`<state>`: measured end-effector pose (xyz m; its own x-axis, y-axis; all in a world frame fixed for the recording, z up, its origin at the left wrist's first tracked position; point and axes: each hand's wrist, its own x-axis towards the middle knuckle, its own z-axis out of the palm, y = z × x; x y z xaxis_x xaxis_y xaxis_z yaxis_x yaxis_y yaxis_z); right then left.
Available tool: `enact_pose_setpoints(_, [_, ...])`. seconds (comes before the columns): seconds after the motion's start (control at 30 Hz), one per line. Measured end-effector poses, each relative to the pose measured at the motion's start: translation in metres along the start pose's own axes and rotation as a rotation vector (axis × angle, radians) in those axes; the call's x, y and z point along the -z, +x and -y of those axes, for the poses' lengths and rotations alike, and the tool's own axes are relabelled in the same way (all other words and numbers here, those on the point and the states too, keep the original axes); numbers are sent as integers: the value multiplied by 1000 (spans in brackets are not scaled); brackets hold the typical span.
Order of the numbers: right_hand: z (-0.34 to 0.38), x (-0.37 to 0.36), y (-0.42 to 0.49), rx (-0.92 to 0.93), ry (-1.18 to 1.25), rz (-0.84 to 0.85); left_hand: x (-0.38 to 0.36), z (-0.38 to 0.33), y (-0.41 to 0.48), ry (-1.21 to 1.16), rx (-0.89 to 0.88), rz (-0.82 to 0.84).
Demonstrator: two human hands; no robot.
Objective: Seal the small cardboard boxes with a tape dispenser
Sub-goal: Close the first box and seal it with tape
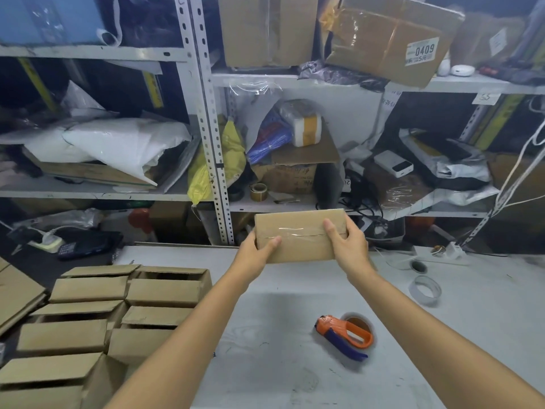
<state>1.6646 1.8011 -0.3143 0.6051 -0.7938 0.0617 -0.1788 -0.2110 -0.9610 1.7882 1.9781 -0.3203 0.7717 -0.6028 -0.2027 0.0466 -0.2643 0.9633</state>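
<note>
Both arms were stretched out over the table [295, 364]. Left hand [255, 251] gripped the left end of a small cardboard box [300, 231], thumb lying on the face turned to the camera. Right hand [346, 242] gripped the right end, thumb likewise on that face, fingers wrapped round the far side. Box was held in the air above the far edge of the table, in front of the shelving [206, 113]. A strip of clear tape [292, 233] ran along the seam across that face, flaps shut.

Tape dispenser [345, 335], orange body with a blue handle, lay on its side on the table near the right forearm, touched by neither hand. A tape roll [424, 289] lay further right, well apart from the dispenser.

On the left of the table sat a batch of small boxes [97, 320] in two rows, packed close together, most with flaps loose or partly up. Some flat cardboard [14, 293] lay at the far left edge.
</note>
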Motion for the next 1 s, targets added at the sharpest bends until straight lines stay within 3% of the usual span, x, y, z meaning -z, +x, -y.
enact_pose_setpoints(0.1, [-2, -1, -3, -45, -37, 42, -2, -6, 9, -30, -17, -65])
enact_pose_setpoints(0.23, [-4, 12, 1, -93, -376, 34, 10, -12, 18, 66, -45, 12])
enact_pose_setpoints(0.3, [1, 14, 2, 22, -468, 54, 13, -23, 19, 71, -61, 75])
enact_pose_setpoints(0.37, [7, 14, 6, 147, -580, 236, 15, -34, 23, 125, -64, 172])
enact_pose_setpoints(0.43, [10, 10, 8, 112, -518, 488, 15, -40, 26, 159, -67, 272])
enact_pose_setpoints(0.5, [6, 5, 5, 40, -395, 583, 13, -41, 29, 152, -55, 279])
enact_pose_setpoints(0.7, [-20, -10, -15, -97, -53, 421, -7, -19, 34, -38, 23, -68])
enact_pose_setpoints(0.8, [-41, -20, -23, -162, 39, 297, -29, 17, 19, -58, 91, 7])
enact_pose_setpoints(1.0, [-91, -37, -45, -240, -8, 439, -38, 78, 2, -169, 172, 108])
